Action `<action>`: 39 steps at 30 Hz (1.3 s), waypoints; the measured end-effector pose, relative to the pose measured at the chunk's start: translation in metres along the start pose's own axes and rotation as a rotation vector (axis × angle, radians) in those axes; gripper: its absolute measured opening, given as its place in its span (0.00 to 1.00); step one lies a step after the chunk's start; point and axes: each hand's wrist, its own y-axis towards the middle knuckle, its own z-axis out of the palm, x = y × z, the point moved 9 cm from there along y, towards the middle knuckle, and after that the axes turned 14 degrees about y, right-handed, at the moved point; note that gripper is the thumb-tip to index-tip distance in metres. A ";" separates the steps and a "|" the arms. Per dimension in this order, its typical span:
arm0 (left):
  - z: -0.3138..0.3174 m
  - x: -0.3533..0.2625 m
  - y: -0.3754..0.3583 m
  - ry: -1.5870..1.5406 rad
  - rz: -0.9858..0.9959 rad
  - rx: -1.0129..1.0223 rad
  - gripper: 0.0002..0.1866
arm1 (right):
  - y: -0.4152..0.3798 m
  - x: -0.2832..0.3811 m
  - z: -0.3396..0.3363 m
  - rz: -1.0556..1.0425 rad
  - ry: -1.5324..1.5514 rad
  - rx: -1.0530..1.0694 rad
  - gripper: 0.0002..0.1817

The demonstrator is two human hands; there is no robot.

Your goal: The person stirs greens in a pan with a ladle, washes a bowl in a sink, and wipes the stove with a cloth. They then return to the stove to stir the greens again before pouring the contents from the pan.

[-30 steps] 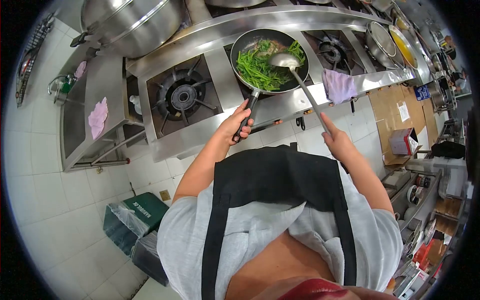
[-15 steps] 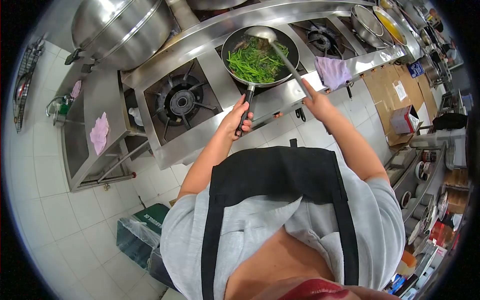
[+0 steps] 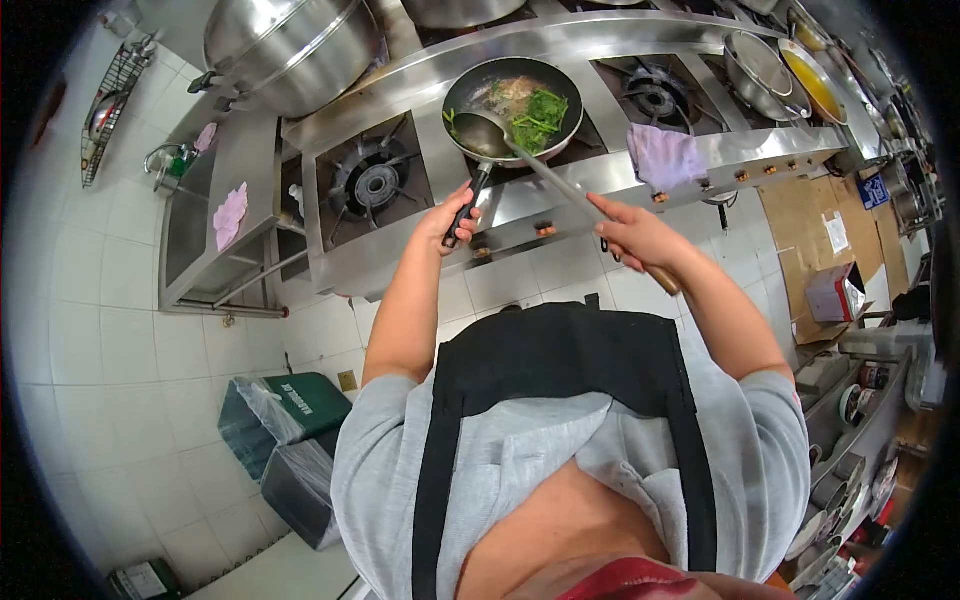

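My left hand (image 3: 449, 219) is wrapped round the black handle of a dark frying pan (image 3: 568, 88). My right hand (image 3: 637, 233) grips a long metal ladle (image 3: 484, 137) by its shaft, near the wooden end. The ladle's bowl rests in the pan at the near left side. Green vegetables (image 3: 541, 118) are bunched in the pan's right half, with a few pieces at the left rim. Some liquid with pale bits shows at the pan's far side.
Bare gas burners flank the pan, one at the left (image 3: 376, 184), one at the right (image 3: 655, 92). A purple cloth (image 3: 667, 157) hangs over the stove's front edge. Large steel pot (image 3: 290, 55) stands at the back left; metal bowls (image 3: 757, 72) sit at the right.
The ladle's bowl has moved from the pan's far side to its near left. The greens, spread out before, are now gathered at the right. The camera view has shifted.
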 end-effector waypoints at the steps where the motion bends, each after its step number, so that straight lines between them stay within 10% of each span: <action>1: 0.001 0.002 0.003 0.013 0.020 0.024 0.29 | 0.012 -0.012 -0.009 0.003 -0.001 0.010 0.34; 4: 0.009 0.004 0.000 -0.008 0.034 -0.020 0.28 | 0.025 -0.001 -0.032 -0.206 -0.509 -0.218 0.35; 11: 0.009 0.010 0.007 -0.022 0.019 -0.019 0.27 | 0.012 -0.008 -0.015 0.047 0.091 -0.010 0.35; 16: 0.007 0.014 0.007 -0.049 -0.004 -0.027 0.28 | 0.071 -0.001 -0.046 -0.406 -0.403 -0.355 0.33; 20: 0.008 0.015 0.006 -0.049 -0.006 -0.021 0.28 | 0.040 0.009 -0.037 -0.224 -0.820 -0.523 0.36; 25: 0.011 0.013 0.004 -0.024 -0.010 -0.055 0.26 | 0.024 0.001 0.002 -0.131 0.029 -0.182 0.34; 33: 0.001 0.010 0.010 -0.003 -0.003 0.000 0.28 | 0.089 -0.012 -0.005 -0.162 -0.227 -0.217 0.33; 36: -0.001 0.009 0.005 0.024 -0.016 -0.045 0.28 | 0.093 0.013 -0.021 -0.600 -0.622 -0.455 0.33; 39: -0.001 0.009 0.005 0.028 -0.004 -0.001 0.28 | 0.042 0.012 -0.001 -0.235 -0.271 -0.407 0.33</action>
